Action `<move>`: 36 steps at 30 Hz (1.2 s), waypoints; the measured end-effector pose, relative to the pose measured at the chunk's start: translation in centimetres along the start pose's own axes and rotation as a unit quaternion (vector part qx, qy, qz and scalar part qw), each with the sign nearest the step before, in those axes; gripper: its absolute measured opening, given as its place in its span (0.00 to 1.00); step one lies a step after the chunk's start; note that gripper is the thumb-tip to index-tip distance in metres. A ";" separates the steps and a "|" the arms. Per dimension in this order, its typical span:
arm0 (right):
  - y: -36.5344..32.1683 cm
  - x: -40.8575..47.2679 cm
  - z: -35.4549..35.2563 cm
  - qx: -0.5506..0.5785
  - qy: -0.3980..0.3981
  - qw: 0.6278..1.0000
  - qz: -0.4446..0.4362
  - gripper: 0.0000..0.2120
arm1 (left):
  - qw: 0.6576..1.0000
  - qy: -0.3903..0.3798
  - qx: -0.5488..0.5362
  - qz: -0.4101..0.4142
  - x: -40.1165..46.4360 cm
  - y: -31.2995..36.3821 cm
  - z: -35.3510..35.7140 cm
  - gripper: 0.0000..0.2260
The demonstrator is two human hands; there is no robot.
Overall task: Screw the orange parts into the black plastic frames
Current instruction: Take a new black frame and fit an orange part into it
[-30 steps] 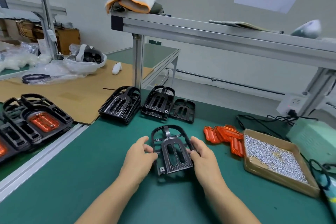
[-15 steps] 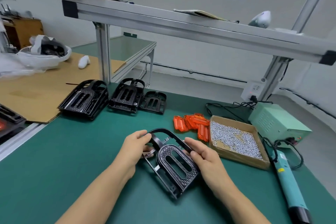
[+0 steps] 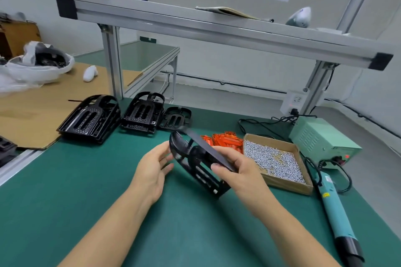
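Note:
A black plastic frame is tipped up on its edge above the green mat, its underside turned toward me. My right hand grips its right side, thumb on the near face and fingers over the upper edge. My left hand is beside the frame's rounded left end with fingers straight, fingertips at or just off the rim. A pile of orange parts lies just behind the frame. A cardboard box of small silver screws sits to the right of them.
Stacks of black frames stand at the mat's back. A teal electric screwdriver lies at the right, wired to a green power unit. An aluminium shelf spans overhead. Cardboard sheet lies to the left.
The frame went from lying flat on the mat to standing on edge, flipped over. My right hand now carries it; my left hand has loosened and opened beside it.

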State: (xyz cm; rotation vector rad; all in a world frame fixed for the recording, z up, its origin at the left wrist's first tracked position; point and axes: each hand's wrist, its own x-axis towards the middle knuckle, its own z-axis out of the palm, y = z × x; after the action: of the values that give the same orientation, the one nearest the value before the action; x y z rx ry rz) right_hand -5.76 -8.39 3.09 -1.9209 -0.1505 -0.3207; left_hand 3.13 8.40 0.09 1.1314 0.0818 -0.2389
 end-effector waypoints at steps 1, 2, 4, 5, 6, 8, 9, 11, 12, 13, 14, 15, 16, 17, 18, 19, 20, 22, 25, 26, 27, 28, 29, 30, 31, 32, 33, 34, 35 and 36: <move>-0.2 -0.1 0.3 -0.074 0.001 0.996 -0.044 0.16 | 0.999 -0.008 -0.031 -0.018 0.1 0.2 -0.3 0.11; -0.1 -0.3 0.7 -0.143 -0.004 0.986 -0.088 0.17 | 0.997 -0.022 -0.062 -0.037 0.0 0.5 -0.5 0.15; 0.7 -1.1 1.7 -0.257 -0.036 0.951 -0.167 0.21 | 0.993 -0.048 -0.089 -0.063 -0.1 1.0 -0.8 0.19; 1.2 -1.6 2.3 -0.303 -0.058 0.932 -0.192 0.23 | 0.993 -0.051 -0.079 -0.070 -0.1 1.0 -0.9 0.18; 1.7 -2.1 2.8 -0.339 -0.077 0.915 -0.206 0.24 | 0.995 -0.046 -0.051 -0.071 -0.2 0.9 -0.9 0.16; 2.6 -2.9 3.4 -0.378 -0.090 0.893 -0.227 0.22 | 0.997 -0.018 0.034 -0.064 -0.4 0.4 -1.2 0.18; 2.8 -3.2 3.5 -0.389 -0.093 0.886 -0.234 0.20 | 0.996 -0.003 0.067 -0.060 -0.4 0.1 -1.4 0.19; 2.9 -3.6 3.6 -0.401 -0.115 0.881 -0.225 0.20 | 0.994 0.006 0.101 -0.046 -0.4 -0.3 -1.8 0.18; 2.9 -3.6 3.6 -0.403 -0.130 0.880 -0.213 0.22 | 0.993 0.002 0.112 -0.038 -0.4 -0.5 -2.0 0.18; 2.9 -3.6 3.5 -0.401 -0.140 0.882 -0.204 0.24 | 0.992 -0.003 0.124 -0.029 -0.3 -0.6 -2.1 0.18; 2.8 -3.4 3.3 -0.394 -0.140 0.887 -0.198 0.24 | 0.990 -0.007 0.138 -0.018 -0.3 -0.7 -2.1 0.19; 2.7 -3.2 3.2 -0.386 -0.125 0.893 -0.195 0.23 | 0.988 -0.006 0.152 -0.007 -0.4 -0.9 -2.2 0.19; 2.7 -2.8 3.0 -0.382 -0.092 0.899 -0.194 0.20 | 0.985 -0.003 0.171 0.007 -0.4 -1.2 -2.2 0.19; 2.7 -2.2 2.7 -0.387 -0.044 0.900 -0.194 0.17 | 0.980 0.000 0.198 0.026 -0.5 -1.4 -2.3 0.20; 2.9 -1.5 2.2 -0.403 0.010 0.895 -0.190 0.14 | 0.972 0.002 0.230 0.045 -0.7 -1.6 -2.2 0.20; 3.1 -0.7 1.7 -0.425 0.058 0.886 -0.173 0.13 | 0.963 -0.002 0.263 0.063 -0.8 -1.8 -2.2 0.21; 3.3 0.1 1.0 -0.450 0.091 0.877 -0.141 0.13 | 0.953 -0.009 0.293 0.080 -1.0 -2.0 -2.2 0.21; 3.8 1.7 -0.3 -0.510 0.106 0.852 -0.050 0.16 | 0.933 -0.023 0.342 0.108 -1.4 -2.3 -2.2 0.22; 4.4 4.0 -1.6 -0.594 0.101 0.797 0.047 0.21 | 0.912 -0.035 0.389 0.127 -1.5 -2.5 -2.3 0.24; 4.6 4.6 -1.7 -0.607 0.097 0.785 0.069 0.22 | 0.909 -0.037 0.396 0.128 -1.6 -2.5 -2.3 0.24; 4.7 5.2 -1.8 -0.615 0.092 0.778 0.087 0.23 | 0.906 -0.039 0.400 0.130 -1.6 -2.6 -2.2 0.24; 4.9 5.7 -1.7 -0.619 0.085 0.775 0.101 0.23 | 0.903 -0.042 0.406 0.133 -1.7 -2.6 -2.2 0.24; 5.0 6.0 -1.6 -0.619 0.080 0.774 0.110 0.23 | 0.898 -0.044 0.416 0.138 -1.8 -2.6 -2.2 0.24; 5.2 6.3 -1.5 -0.615 0.077 0.776 0.115 0.22 | 0.892 -0.046 0.426 0.144 -1.9 -2.6 -2.1 0.24; 5.3 6.5 -1.5 -0.609 0.075 0.781 0.118 0.20 | 0.887 -0.046 0.435 0.150 -2.0 -2.6 -2.1 0.24; 5.4 6.6 -1.4 -0.602 0.076 0.786 0.119 0.18 | 0.884 -0.047 0.439 0.154 -2.1 -2.5 -2.2 0.24; 5.5 6.6 -1.4 -0.595 0.080 0.791 0.118 0.16 | 0.883 -0.047 0.441 0.156 -2.1 -2.5 -2.2 0.23; 5.5 6.6 -1.4 -0.587 0.088 0.796 0.117 0.13 | 0.882 -0.048 0.441 0.157 -2.1 -2.4 -2.2 0.23; 5.5 6.6 -1.4 -0.578 0.098 0.802 0.115 0.12 | 0.882 -0.049 0.442 0.158 -2.1 -2.4 -2.3 0.23; 5.4 6.5 -1.5 -0.569 0.108 0.807 0.112 0.10 | 0.881 -0.050 0.443 0.158 -2.1 -2.4 -2.3 0.23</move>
State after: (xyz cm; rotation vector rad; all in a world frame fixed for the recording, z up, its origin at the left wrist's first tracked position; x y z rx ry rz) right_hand 1.62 -12.06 0.64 -3.0244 0.5554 -0.5350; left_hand 0.68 9.84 -2.63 2.0178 -0.3413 -0.0272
